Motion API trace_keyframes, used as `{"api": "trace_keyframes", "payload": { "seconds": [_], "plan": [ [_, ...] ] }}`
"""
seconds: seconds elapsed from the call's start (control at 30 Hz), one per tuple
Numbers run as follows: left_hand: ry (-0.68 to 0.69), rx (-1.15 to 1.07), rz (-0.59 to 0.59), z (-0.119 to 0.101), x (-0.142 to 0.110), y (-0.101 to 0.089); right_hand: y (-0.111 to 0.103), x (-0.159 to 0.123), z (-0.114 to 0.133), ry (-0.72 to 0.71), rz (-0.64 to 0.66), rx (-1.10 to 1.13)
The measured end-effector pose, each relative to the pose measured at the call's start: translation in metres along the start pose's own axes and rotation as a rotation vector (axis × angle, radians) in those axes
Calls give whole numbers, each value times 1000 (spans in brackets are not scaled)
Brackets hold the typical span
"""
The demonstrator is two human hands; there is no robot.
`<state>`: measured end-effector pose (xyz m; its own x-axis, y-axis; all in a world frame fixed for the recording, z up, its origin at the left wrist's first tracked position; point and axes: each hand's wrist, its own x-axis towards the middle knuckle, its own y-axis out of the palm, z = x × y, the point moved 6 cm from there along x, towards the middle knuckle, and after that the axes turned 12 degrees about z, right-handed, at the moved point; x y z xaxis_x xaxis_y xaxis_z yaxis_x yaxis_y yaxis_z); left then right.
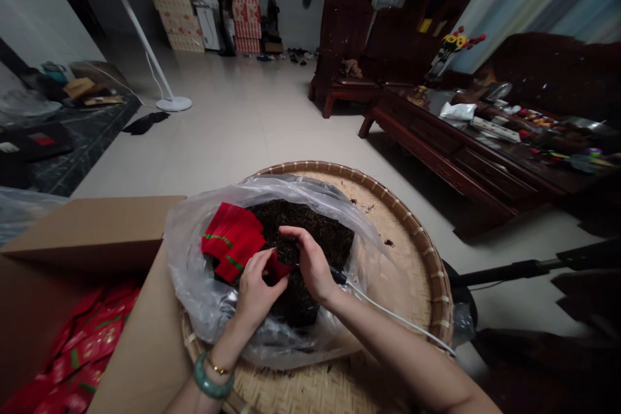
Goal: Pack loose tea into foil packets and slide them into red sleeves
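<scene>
My left hand (259, 284) pinches a small red packet (277, 266) by its rim; the packet's mouth faces my right hand. My right hand (313, 265) is cupped beside it, fingers curled over a clump of dark dried tea leaves (288, 248). Both hands are above a clear plastic bag (194, 278) whose rim is spread wide, with a heap of dark dried tea leaves (325, 229) inside. A fanned stack of red packets (233, 239) with green marks lies on the heap, left of my hands. Under my right wrist, a dark object with a white cord (398, 314) is mostly hidden.
The bag rests on a round woven bamboo tray (439, 284) with a few leaf scraps. At left, an open cardboard box (97, 223) holds several filled red packets (92, 343). Further off are a standing fan (174, 103), a cluttered wooden table (436, 142) and wooden chairs (344, 32).
</scene>
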<state>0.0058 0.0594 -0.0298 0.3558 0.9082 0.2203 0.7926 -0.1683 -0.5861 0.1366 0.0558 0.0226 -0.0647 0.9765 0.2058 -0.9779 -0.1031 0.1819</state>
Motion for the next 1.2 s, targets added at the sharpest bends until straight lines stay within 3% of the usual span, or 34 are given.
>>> {"api": "trace_keyframes", "payload": {
  "seconds": [0.17, 0.3, 0.4, 0.53, 0.73, 0.97, 1.07, 1.2],
  "plan": [
    [2, 24, -16, 2, -1, -1, 6, -4, -4, 111, 228, -65],
    [-17, -13, -2, 1, -1, -1, 3, -11, 0, 229, 444, -416],
    [-26, -49, 8, 0, -1, -1, -1, -13, 13, 146, 517, -666],
    [-16, -46, 7, -2, 0, -2, -4, -11, 26, 55, 491, -761],
    [30, 21, 3, -6, 0, -3, -1, -6, 33, -45, 366, -708],
    [63, 56, 0, -7, -1, -3, 7, -5, 42, -95, 334, -650],
    [61, 38, 16, -8, -1, -3, -5, -3, 38, -53, 265, -636],
    [67, 28, 27, -8, -1, -2, -15, 2, 5, 199, 357, -432]
  ]
}}
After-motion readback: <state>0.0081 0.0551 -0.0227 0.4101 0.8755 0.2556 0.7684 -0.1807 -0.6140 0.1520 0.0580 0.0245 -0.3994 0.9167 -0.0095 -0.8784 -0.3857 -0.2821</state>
